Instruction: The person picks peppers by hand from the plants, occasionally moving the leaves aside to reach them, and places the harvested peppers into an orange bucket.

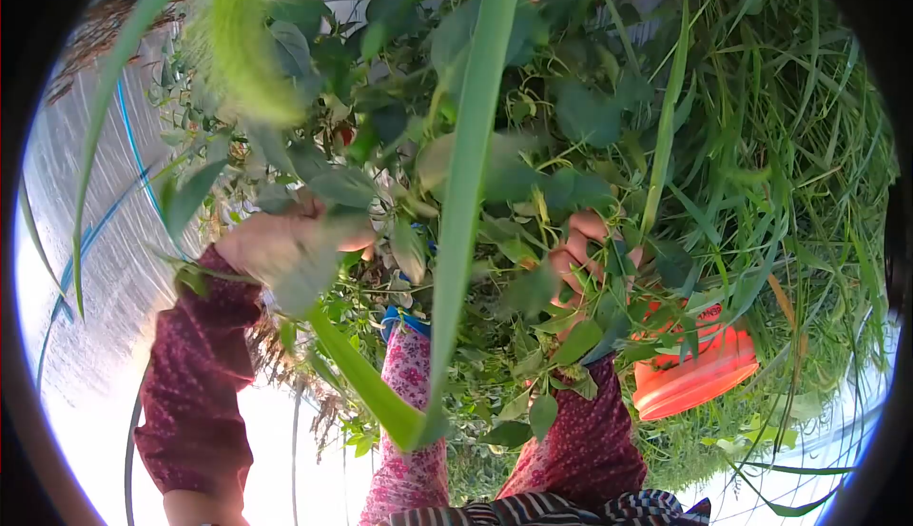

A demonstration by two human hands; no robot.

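Note:
My left hand (249, 246) reaches into a leafy green plant (580, 112) from the left, its sleeve dark red and patterned. Leaves cover part of it and its fingers are blurred. Deeper in the foliage on the right, my right hand (580, 252) has its fingers curled in among stems and leaves. What those fingers hold is hidden. A small red spot (344, 133) shows between the leaves above my left hand. Beside my right forearm is an orange-red plastic container (699, 369), tilted and partly covered by leaves.
Tall grass (780, 146) fills the right side. Long grass blades (466, 174) and a fuzzy green seed head (249, 41) hang close to the camera. Translucent sheeting (105, 155) with a blue cord (136, 150) lines the left. My leg in flowered trousers (411, 374) stands below.

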